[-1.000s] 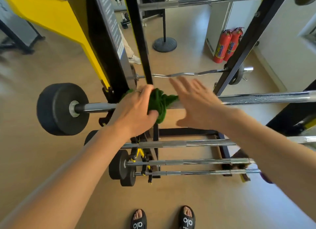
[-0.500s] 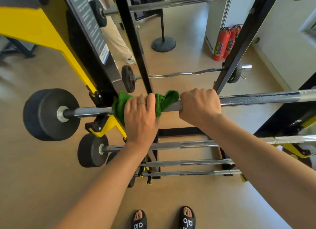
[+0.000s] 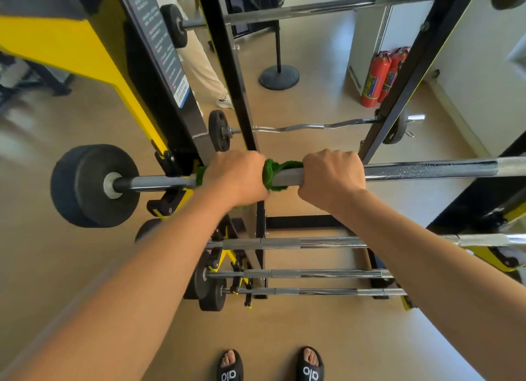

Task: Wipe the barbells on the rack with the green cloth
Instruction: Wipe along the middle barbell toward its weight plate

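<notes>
A chrome barbell (image 3: pixel 427 171) with a black plate (image 3: pixel 94 185) on its left end lies across the black and yellow rack (image 3: pixel 159 101) at chest height. The green cloth (image 3: pixel 271 171) is wrapped round the bar near the rack's left upright. My left hand (image 3: pixel 234 177) grips the cloth against the bar. Just to the right, my right hand (image 3: pixel 331 174) grips the bare bar and the cloth's right end. Three more barbells (image 3: pixel 313 274) sit on lower pegs, a curl bar (image 3: pixel 307 126) behind, and another barbell (image 3: pixel 327 7) above.
My sandalled feet (image 3: pixel 270 366) stand on the tan floor in front of the rack. Two red fire extinguishers (image 3: pixel 381 76) lean by a white pillar at the back right. A black round-based post (image 3: pixel 279 77) stands behind. A person's legs (image 3: pixel 199 64) show behind the left upright.
My right hand came down from open in the air and closed round the bar. My left hand curled tighter round the cloth on the bar. The view shifted slightly.
</notes>
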Demonstrator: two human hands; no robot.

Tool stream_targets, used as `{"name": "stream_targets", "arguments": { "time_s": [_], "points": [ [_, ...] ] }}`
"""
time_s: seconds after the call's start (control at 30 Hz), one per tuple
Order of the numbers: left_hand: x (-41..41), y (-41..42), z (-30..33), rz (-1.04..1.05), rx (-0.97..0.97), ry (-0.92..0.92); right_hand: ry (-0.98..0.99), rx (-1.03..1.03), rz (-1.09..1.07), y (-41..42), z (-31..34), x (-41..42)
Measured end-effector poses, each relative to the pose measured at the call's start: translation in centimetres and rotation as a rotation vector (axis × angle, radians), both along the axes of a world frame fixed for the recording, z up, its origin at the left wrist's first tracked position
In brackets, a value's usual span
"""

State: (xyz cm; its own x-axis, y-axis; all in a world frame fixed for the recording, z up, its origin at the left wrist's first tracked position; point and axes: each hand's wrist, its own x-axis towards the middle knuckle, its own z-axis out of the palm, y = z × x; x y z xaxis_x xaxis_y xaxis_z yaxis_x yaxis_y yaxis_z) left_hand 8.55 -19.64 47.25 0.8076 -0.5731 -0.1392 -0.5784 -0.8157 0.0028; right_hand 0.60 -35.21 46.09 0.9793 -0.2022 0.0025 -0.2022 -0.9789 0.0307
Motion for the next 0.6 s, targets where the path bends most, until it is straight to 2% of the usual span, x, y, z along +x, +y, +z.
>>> {"name": "stream_targets", "arguments": {
  "time_s": [0.03,0.07,0.1,0.17,0.27,0.37,0.5,0.53,0.6],
  "points": [
    [-1.3,0.2,-1.3,-0.009,-0.072,-0.273,0.004,0.003,-0.001,0.1,0.0,0.0],
    [-2.5,0.3,-2.5,-0.002,-0.156,-0.460,0.002,0.006,-0.004,0.1,0.0,0.0],
    [-3.1,0.3,-3.6,-0.006,-0.237,-0.582,-0.004,0.006,-0.007,-0.1,-0.1,-0.1],
    [-3.1,1.1,-5.0,-0.067,-0.297,-0.648,-0.008,-0.005,0.009,-0.2,-0.2,-0.1],
    [-1.6,4.6,-4.2,-0.168,-0.213,-0.567,-0.007,-0.012,0.023,-0.6,-0.2,-0.2],
    [-0.7,7.7,-3.2,-0.064,-0.143,-0.493,0.008,-0.024,0.020,-0.6,-0.2,-0.1],
    [-1.4,5.5,-2.1,0.071,-0.110,-0.450,0.018,-0.007,-0.003,-0.2,-0.3,0.0],
    [-1.1,4.9,-1.4,0.075,-0.066,-0.368,0.022,0.002,-0.009,-0.2,-0.3,0.1],
    [0.6,3.9,-0.1,0.011,0.056,-0.065,0.045,0.011,-0.002,-0.2,0.0,0.4]
  ]
}}
